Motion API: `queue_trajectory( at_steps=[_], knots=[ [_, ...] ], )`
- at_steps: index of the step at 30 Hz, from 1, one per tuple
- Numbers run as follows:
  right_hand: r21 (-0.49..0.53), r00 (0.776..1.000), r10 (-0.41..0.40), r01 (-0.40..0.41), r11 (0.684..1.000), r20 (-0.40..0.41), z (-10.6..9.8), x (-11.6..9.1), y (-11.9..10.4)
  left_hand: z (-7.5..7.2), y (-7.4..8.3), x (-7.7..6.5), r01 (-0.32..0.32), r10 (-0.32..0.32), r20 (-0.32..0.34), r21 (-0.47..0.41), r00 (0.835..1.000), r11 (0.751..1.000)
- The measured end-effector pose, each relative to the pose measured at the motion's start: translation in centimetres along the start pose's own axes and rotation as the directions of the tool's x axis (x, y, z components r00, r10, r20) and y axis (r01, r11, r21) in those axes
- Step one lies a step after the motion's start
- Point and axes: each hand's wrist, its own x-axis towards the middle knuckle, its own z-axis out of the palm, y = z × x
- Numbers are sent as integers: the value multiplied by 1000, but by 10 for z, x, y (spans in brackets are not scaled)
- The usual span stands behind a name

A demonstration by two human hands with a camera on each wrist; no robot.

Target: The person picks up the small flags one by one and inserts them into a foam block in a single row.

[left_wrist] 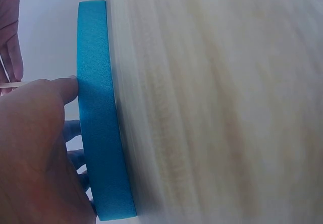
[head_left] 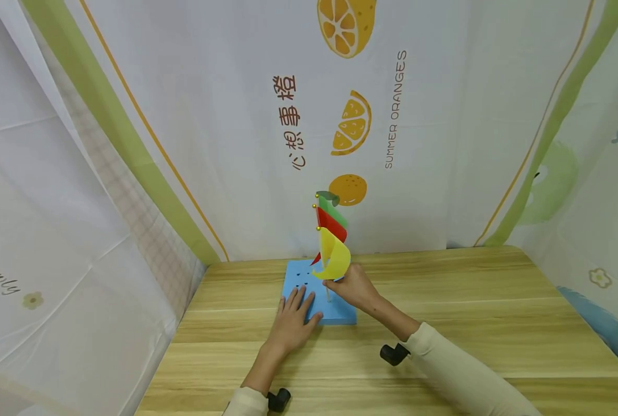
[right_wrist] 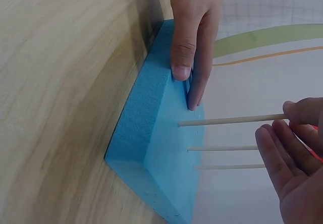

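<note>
A blue foam block (head_left: 335,315) lies on the table with small holes in its top. My left hand (head_left: 291,323) rests on its left part, fingers spread. My right hand (head_left: 358,288) pinches the wooden stick (right_wrist: 227,120) of a yellow flag (head_left: 341,257) between thumb and fingers. The stick's lower end meets the foam in the right wrist view. Behind it, a red flag (head_left: 332,223) and a green flag (head_left: 333,209) rise on their own sticks, each topped by a gold ball. Two further sticks (right_wrist: 227,167) stand in the block, close to my right fingers.
The wooden table (head_left: 444,312) carries the block near its far edge. A white curtain (head_left: 225,115) with printed oranges hangs right behind it, and more curtain hangs at both sides. Black wrist cameras (head_left: 393,354) sit on both wrists.
</note>
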Motion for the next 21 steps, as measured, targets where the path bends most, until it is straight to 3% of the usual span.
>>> queue_trajectory(
  at_steps=[9, 21],
  knots=[
    [45, 997, -71, 71, 996, 17, -3, 0, 1, 0, 0, 0, -3, 3, -14, -10, 1000, 1000],
    [-2, 996, 43, -43, 999, 79, -14, -7, -1, -2, 2, 1, -2, 2, 1, -2, 1000, 1000]
  ],
)
